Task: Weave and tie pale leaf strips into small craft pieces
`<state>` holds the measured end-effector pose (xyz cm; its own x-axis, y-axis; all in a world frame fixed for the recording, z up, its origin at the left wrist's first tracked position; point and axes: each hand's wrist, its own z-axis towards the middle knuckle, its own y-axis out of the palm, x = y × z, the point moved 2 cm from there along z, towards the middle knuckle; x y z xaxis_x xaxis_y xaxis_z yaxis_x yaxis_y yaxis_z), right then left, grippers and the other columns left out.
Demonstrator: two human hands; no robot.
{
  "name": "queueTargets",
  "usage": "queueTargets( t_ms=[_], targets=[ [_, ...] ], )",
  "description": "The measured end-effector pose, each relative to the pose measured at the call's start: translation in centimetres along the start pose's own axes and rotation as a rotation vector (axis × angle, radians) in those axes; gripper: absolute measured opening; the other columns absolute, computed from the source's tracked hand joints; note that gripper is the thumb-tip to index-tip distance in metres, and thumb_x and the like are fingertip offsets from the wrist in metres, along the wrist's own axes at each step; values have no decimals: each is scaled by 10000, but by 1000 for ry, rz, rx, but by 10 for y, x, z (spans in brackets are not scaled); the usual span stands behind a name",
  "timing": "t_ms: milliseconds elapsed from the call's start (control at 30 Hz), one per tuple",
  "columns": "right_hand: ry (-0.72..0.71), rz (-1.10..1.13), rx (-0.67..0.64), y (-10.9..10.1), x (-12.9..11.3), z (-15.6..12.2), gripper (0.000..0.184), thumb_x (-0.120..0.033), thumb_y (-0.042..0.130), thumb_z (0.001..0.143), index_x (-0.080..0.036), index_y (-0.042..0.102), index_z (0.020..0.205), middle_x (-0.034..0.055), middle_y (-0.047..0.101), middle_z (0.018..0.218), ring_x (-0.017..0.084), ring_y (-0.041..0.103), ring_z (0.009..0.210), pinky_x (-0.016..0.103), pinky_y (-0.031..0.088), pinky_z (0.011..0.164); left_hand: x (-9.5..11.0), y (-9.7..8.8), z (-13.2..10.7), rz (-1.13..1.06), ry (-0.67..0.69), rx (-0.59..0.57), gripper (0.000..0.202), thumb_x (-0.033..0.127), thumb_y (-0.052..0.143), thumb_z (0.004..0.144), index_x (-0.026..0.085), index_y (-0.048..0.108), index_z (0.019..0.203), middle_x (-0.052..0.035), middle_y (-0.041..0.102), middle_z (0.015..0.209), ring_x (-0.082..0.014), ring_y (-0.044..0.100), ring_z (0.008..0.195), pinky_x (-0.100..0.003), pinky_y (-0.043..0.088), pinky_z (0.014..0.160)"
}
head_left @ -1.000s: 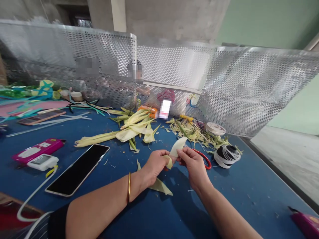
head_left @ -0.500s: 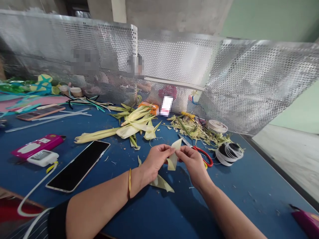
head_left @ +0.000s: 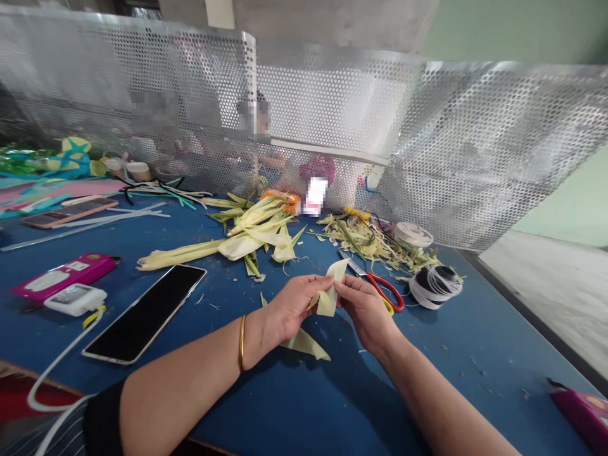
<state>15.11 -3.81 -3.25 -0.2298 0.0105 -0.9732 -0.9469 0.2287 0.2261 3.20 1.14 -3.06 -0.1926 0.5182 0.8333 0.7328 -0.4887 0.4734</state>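
Note:
Both my hands meet over the blue table (head_left: 294, 405) and pinch one pale yellow leaf strip (head_left: 331, 290). My left hand (head_left: 291, 308), with a gold bangle on its wrist, grips the strip's lower folded part. My right hand (head_left: 365, 307) pinches the strip from the right side, and the strip's tip sticks up between the two hands. A second pale leaf piece (head_left: 304, 344) lies flat on the table under my left hand. Red-handled scissors (head_left: 380, 288) lie just beyond my right hand.
A pile of long leaves (head_left: 237, 240) and a heap of trimmings (head_left: 375, 244) lie further back. A roll of black and white cord (head_left: 434, 285) sits right. A black phone (head_left: 145, 313), a pink case (head_left: 64, 275) and a white device (head_left: 73, 297) lie left. A perforated metal screen (head_left: 427, 145) walls the table.
The strip stood taller between my fingers a second ago; now it is folded lower and tighter between both hands. The hands have stayed close together in about the same place.

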Motion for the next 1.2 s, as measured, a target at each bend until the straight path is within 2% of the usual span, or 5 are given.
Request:
queueTargets(
  t_ms=[133,367,733,1000,1200],
  targets=[
    [21,45,-32,-1,0,1,326,-457,817,625,-180,646,647,-11,536,620,121,395,598,277,284,590,0,-3,3,-10,-18,-1,312,397,808,674,135,668,770,-30,657,690,-134,599,648,-236,451,617],
    [57,135,-45,0,4,2,308,-410,839,615,-170,650,654,-23,519,608,107,378,580,271,278,584,-3,-5,4,-19,-23,17,346,393,832,622,132,644,748,-12,613,632,-103,526,541,-230,410,530],
    [103,166,-73,1,5,1,287,-395,836,651,-165,666,683,-20,518,618,107,397,585,264,296,575,-3,-3,3,-4,-14,41,325,402,811,651,132,663,756,-13,608,643,-110,536,571,-242,435,575],
    [85,196,-75,2,4,1,281,-424,826,667,-182,691,713,-1,593,656,126,456,608,276,353,613,3,-1,0,-38,-16,50,345,400,833,619,143,663,775,0,616,648,-115,545,577,-238,431,561],
    [33,97,-28,3,8,-1,279,-438,821,679,-192,704,741,-5,609,662,137,474,620,279,350,620,4,-1,-4,-41,11,91,318,369,834,633,158,627,750,12,600,624,-113,543,553,-244,432,562]
  ],
)
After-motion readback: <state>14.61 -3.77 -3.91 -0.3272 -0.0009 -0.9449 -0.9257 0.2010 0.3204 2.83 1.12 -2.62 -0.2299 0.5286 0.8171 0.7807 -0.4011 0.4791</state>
